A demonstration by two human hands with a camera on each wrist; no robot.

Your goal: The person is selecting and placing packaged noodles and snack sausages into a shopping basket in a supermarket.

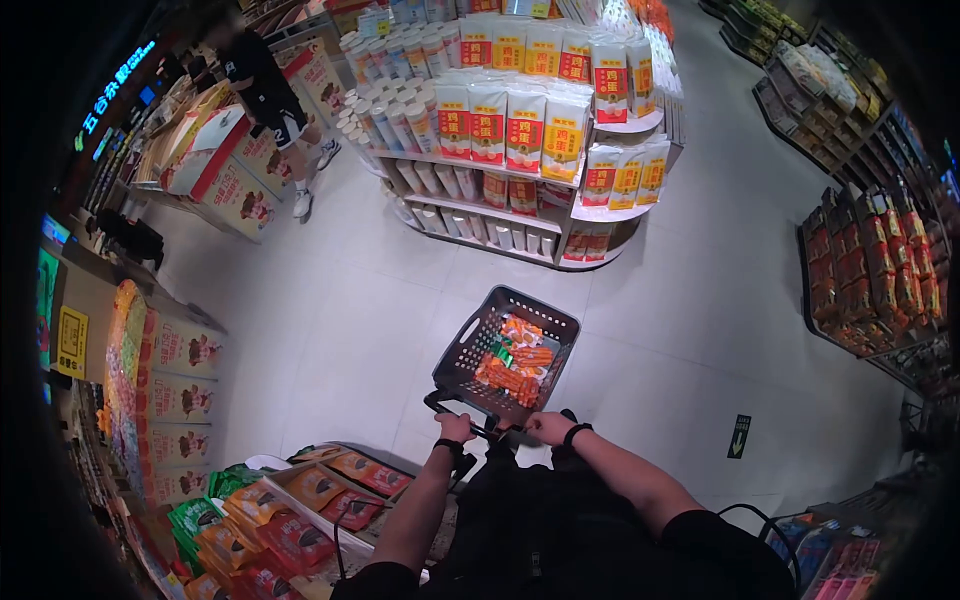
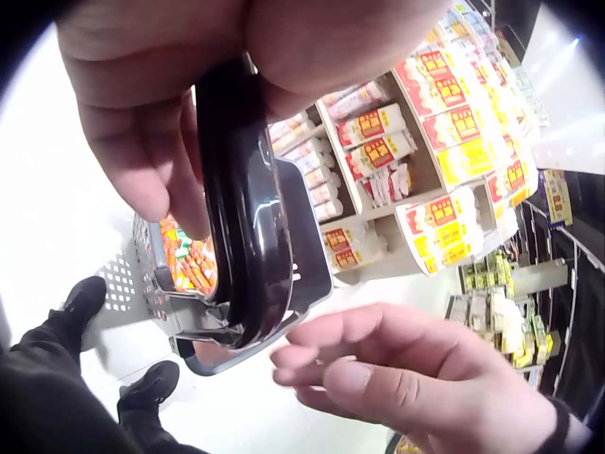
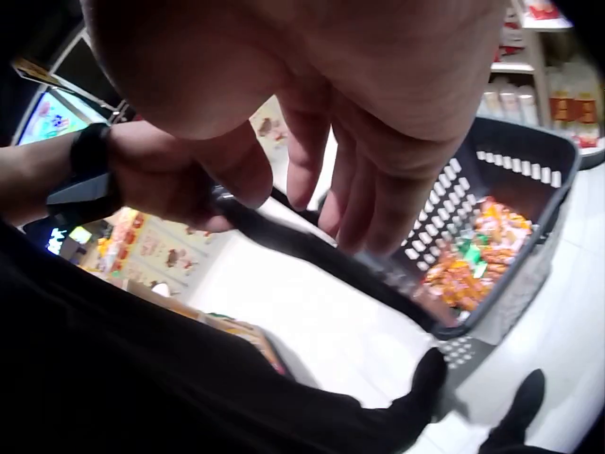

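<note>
so our left hand (image 1: 455,427) is wrapped round the handle (image 2: 255,227), fingers curled under it, and our right hand (image 1: 548,428) isn't gripping anything: fingers loose, just beside the bar. can't really tell if a fingertip brushes it. the basket (image 1: 467,350) sits low in front of our feet, between us and the shelf (image 1: 605,214). looks like the floor (image 1: 330,330) bears the weight, which is probably why one hand is enough for us. the handle comes up from the near end, handy for pulling or steering without bending, we reckon. the orange packs (image 1: 515,375) lie loose on the bottom, likely just dropped in, so the walls keep them together. as for direction, the basket's long axis runs away from us and slants a bit right at the far end, open top facing up.
</note>
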